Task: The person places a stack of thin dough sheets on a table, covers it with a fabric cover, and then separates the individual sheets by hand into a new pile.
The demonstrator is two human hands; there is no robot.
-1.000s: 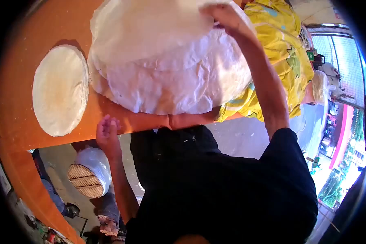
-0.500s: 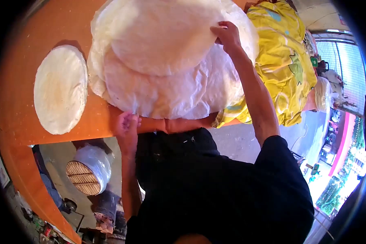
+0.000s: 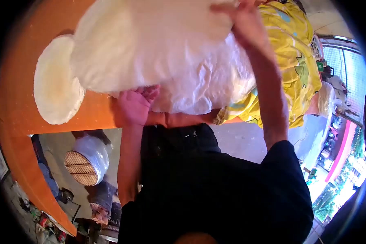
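Observation:
A large pale, thin round sheet (image 3: pixel 110 44) is raised and blurred above a wrinkled pile of similar sheets (image 3: pixel 199 89). My right hand (image 3: pixel 248 24) grips its right edge near the top of the view, fingers partly smeared. At the sheet's lower edge is my left hand (image 3: pixel 136 103), its fingers curled together over the front of the pile; what they pinch cannot be made out. The raised sheet partly covers a smaller stack of round sheets (image 3: pixel 57 85) on the left of the orange table (image 3: pixel 97 112).
Yellow patterned cloth (image 3: pixel 290 61) lies right of the pile. Below the table, a plastic-wrapped bundle with a slatted round end (image 3: pixel 81 167) stands on the floor (image 3: pixel 55 152). A table leg (image 3: pixel 32 179) slants down at left. Wire mesh (image 3: pixel 347 69) is at far right.
The upper round sheet has lifted and shifted left, now overlapping the small stack. My left hand has moved up and right to the pile's edge; my right hand has moved up and slightly right.

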